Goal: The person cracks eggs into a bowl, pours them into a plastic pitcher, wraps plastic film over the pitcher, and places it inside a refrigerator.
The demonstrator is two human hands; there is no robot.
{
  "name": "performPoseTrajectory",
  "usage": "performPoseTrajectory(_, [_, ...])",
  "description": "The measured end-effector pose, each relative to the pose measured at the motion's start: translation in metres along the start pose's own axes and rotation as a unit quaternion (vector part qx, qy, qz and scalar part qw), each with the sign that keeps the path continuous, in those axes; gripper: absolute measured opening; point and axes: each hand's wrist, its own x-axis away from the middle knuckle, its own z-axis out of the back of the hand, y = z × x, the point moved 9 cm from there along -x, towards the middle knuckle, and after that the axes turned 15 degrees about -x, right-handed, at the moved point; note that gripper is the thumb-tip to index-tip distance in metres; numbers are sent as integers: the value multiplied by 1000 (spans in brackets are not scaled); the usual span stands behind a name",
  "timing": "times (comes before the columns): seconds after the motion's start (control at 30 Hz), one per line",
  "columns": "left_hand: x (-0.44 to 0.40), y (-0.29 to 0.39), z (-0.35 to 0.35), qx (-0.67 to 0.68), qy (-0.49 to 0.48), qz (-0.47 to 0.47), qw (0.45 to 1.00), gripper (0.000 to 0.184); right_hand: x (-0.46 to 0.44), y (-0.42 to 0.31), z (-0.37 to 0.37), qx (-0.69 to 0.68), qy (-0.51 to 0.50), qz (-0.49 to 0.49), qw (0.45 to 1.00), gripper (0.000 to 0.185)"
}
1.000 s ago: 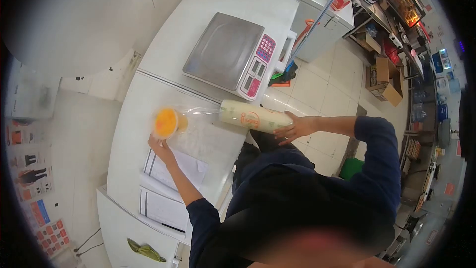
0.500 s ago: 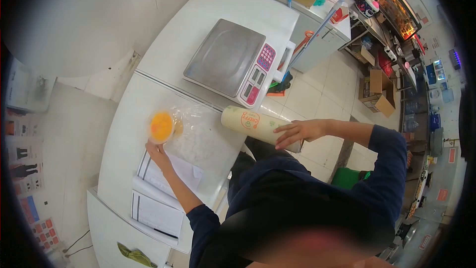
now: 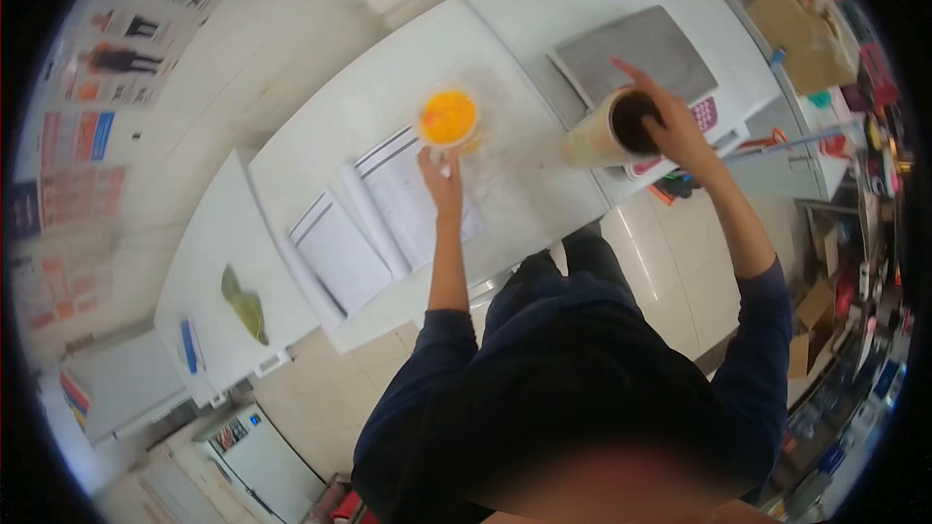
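Note:
My left hand pinches the near side of a clear round container with orange and yellow contents on the white table. Clear plastic film lies about it, its edges hard to see. With my right hand I grip the open end of a pale printed roll, fingers at the dark hollow core and one finger stretched along the rim. The roll is tilted, its hollow end facing up, beside the grey-topped scale, and hides part of the scale's front.
Papers lie at the table's left part, with a green leaf-shaped item and a blue item beyond. A seam crosses the white table. Cardboard boxes stand at the upper right, and a stick juts in at the right.
The view has swung, shifting the table scene rightwards. My right hand has moved from the roll's side to its end, and the roll now stands tilted near the scale. My left hand stays at the container.

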Motion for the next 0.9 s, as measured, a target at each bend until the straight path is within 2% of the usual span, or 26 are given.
performPoseTrajectory(0.1, [1, 6, 4, 18, 3, 8, 1000, 49, -36, 10, 2, 15, -20, -9, 1000, 89])
performPoseTrajectory(0.17, [-1, 25, 11, -19, -7, -80, 997, 52, -44, 14, 4, 126, -28, 11, 992, 88])
performPoseTrajectory(0.2, [0, 26, 14, -21, -2, -78, 997, 52, -44, 18, 6, 125, -31, 15, 992, 88])
performPoseTrajectory(0.27, [6, 26, 15, -42, -9, -58, 997, 47, -42, 11, 16, 167, 36, 70, 983, 81])
performPoseTrajectory(0.3, [9, 31, 19, -46, -3, -53, 998, 47, -43, -9, 6, 165, 29, 75, 983, 81])
performPoseTrajectory(0.33, [13, 34, 18, -24, -15, -40, 999, 40, -36, -49, 13, 264, 156, 156, 939, 75])
performPoseTrajectory(0.37, [18, 37, 17, -2, -28, -27, 999, 34, -21, -90, 6, 350, 279, 232, 863, 69])
performPoseTrajectory(0.43, [28, 37, 18, 1, -14, -1, 1000, 31, -18, -96, -31, 56, 260, 203, 942, 56])
performPoseTrajectory(0.47, [31, 36, 17, 8, -8, 19, 1000, 29, -30, -73, -63, -73, 197, 281, 937, 52])
performPoseTrajectory(0.5, [34, 33, 17, 27, 7, 41, 999, 27, -47, -76, -95, -77, 128, 253, 956, 43])
performPoseTrajectory(0.53, [37, 34, 18, 26, 11, 41, 999, 27, -72, -54, -116, -128, 121, 190, 966, 35])
performPoseTrajectory(0.57, [38, 33, 20, 38, 19, 55, 998, 27, -103, -16, -140, -176, 111, 125, 970, 28])
performPoseTrajectory(0.63, [41, 29, 20, 48, 36, 69, 996, 28, -168, 84, -183, -282, 75, 98, 952, 27])
performPoseTrajectory(0.67, [42, 26, 18, 53, 43, 59, 996, 31, -178, 103, -193, -285, 68, 103, 950, 27])
performPoseTrajectory(0.73, [39, 24, 22, 50, 56, 45, 996, 34, -200, 136, -229, -338, -24, -11, 941, 24])
performPoseTrajectory(0.8, [39, 22, 17, 27, 11, 66, 997, 33, -205, 123, -241, -323, -42, 6, 946, 25])
performPoseTrajectory(0.9, [38, 24, 20, 19, 4, 59, 998, 34, -217, 116, -242, -310, -39, 25, 949, 30])
